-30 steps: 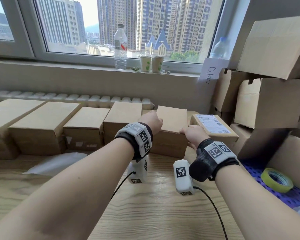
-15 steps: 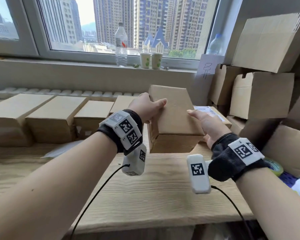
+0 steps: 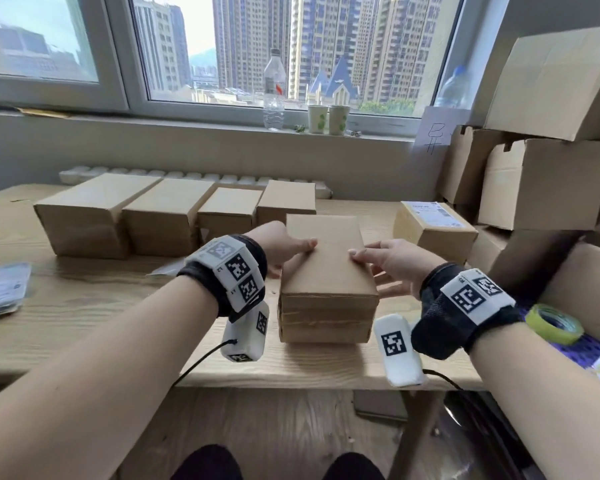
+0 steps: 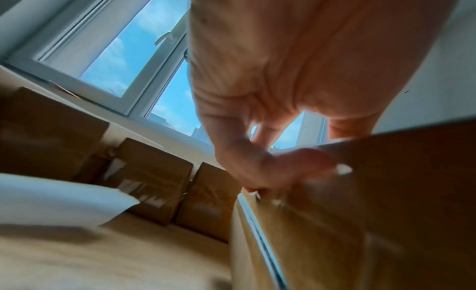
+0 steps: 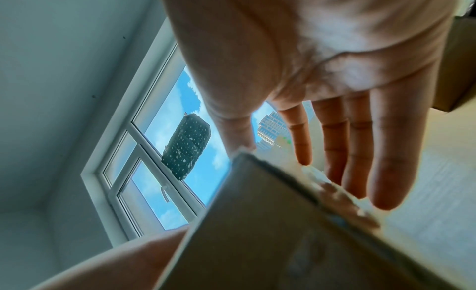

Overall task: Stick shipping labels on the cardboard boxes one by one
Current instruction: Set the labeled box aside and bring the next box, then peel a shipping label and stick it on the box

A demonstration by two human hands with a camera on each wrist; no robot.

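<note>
Wooden surface (image 3: pixel 84 306) across the lower half of the head view, bearing all task items. Stacked open cartons (image 3: pixel 544 181) at 2 o'clock, beside the surface. Row of four plain boxes (image 3: pixel 174 216) at 10 to 12 o'clock, side by side along the far edge. Plain cardboard box (image 3: pixel 326 271) at centre, resting on the surface near its front edge, no label on top. Labelled box (image 3: pixel 433 226) at 1 o'clock, apart from the centre box, white shipping label (image 3: pixel 432 210) on its top. Left hand (image 3: pixel 281 247) against the centre box's left side, thumb on the top face, fingers (image 4: pixel 270 172) curled round the side: holding the box. Right hand (image 3: pixel 392 265) at the right side, thumb on top, fingers (image 5: pixel 360 152) straight and spread along the side wall. Stack of label sheets (image 3: pixel 0 289) at 9 o'clock. Tape roll (image 3: pixel 553 323) at 3 o'clock.
</note>
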